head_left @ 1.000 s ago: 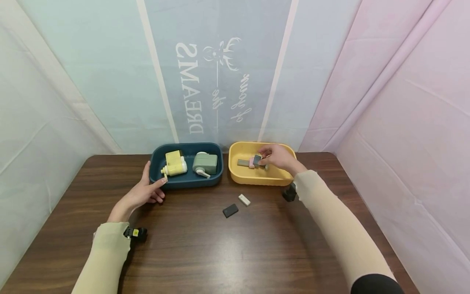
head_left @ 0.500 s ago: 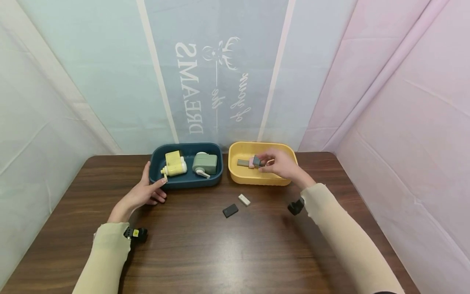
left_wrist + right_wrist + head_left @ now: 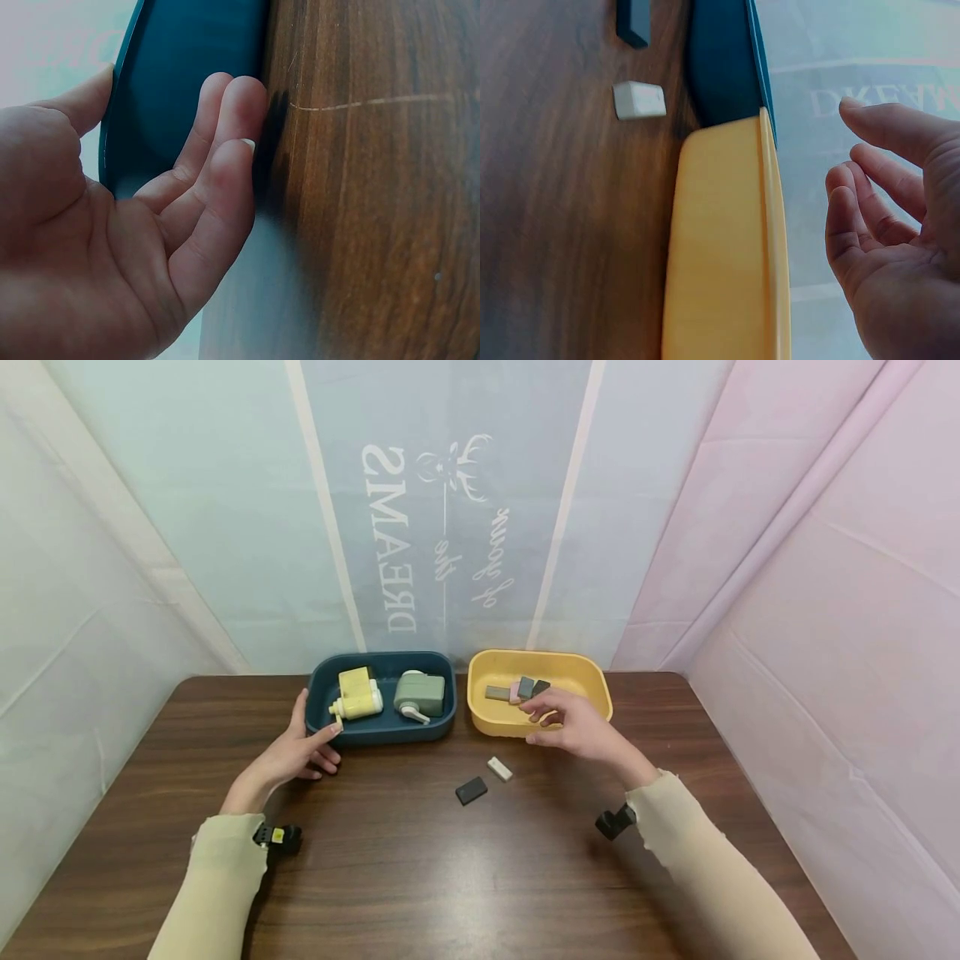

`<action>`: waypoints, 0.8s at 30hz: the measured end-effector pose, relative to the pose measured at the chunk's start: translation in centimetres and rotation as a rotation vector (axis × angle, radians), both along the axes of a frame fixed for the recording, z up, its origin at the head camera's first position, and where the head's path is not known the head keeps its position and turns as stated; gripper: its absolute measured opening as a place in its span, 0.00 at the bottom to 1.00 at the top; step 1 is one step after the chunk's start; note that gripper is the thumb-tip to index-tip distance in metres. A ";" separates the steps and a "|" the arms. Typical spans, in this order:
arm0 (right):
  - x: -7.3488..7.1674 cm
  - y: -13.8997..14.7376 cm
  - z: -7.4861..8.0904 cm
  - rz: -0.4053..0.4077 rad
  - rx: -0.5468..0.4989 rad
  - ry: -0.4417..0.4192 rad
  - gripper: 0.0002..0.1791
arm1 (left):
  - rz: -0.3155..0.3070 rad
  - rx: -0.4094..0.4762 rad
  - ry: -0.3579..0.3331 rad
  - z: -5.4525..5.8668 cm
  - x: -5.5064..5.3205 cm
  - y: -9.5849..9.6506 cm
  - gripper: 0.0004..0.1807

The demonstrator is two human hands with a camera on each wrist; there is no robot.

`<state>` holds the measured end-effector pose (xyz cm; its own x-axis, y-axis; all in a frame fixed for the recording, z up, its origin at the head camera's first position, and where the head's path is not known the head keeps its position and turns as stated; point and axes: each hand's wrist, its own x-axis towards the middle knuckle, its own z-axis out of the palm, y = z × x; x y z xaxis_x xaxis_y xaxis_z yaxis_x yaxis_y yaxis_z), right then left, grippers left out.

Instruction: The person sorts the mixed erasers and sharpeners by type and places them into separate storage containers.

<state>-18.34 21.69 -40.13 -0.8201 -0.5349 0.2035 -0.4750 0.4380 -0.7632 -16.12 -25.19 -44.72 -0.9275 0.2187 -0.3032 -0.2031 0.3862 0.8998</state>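
At the dark blue bin's (image 3: 390, 737) left front corner, my left hand (image 3: 288, 752) holds the rim, thumb over the edge and fingers along the outside. The left wrist view shows these fingers (image 3: 232, 172) loosely bent beside the wall. A yellow toy-like piece (image 3: 357, 695) and a green one with a white crank-like part (image 3: 420, 693) lie in that bin. My right hand (image 3: 573, 722) hovers over the yellow bin's (image 3: 495, 727) front rim, fingers loosely bent, holding nothing. Inside are a flat grey-brown piece (image 3: 496, 692), a pink piece (image 3: 514, 693), a grey-blue block (image 3: 527, 687) and a dark block (image 3: 540, 688).
On the brown wooden table (image 3: 405, 860) in front of the bins lie a small black block (image 3: 471, 790) and a small white block (image 3: 499, 768). Behind the bins hangs a printed curtain (image 3: 450, 568). Pale cloth walls stand at both sides.
My right hand has let go of the block in the yellow bin and drawn back toward the front rim. The left hand stays at the blue bin's corner.
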 end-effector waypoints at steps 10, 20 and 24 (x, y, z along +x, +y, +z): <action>2.1 -0.4 -1.6 0.061 0.009 0.039 0.22 | 0.009 -0.013 0.014 -0.2 0.1 0.1 0.55; 3.0 -1.4 -3.4 0.060 0.045 0.008 0.23 | 0.014 -0.026 0.014 0.0 0.2 0.2 0.53; 2.9 -1.7 -4.4 0.066 0.060 0.017 0.23 | 0.014 -0.025 0.013 0.1 0.2 0.3 0.54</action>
<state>-15.40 19.95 -44.48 -0.7796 -0.5991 0.1825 -0.5166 0.4505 -0.7281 -15.94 -24.93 -44.67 -0.9342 0.1985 -0.2965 -0.1972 0.4054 0.8926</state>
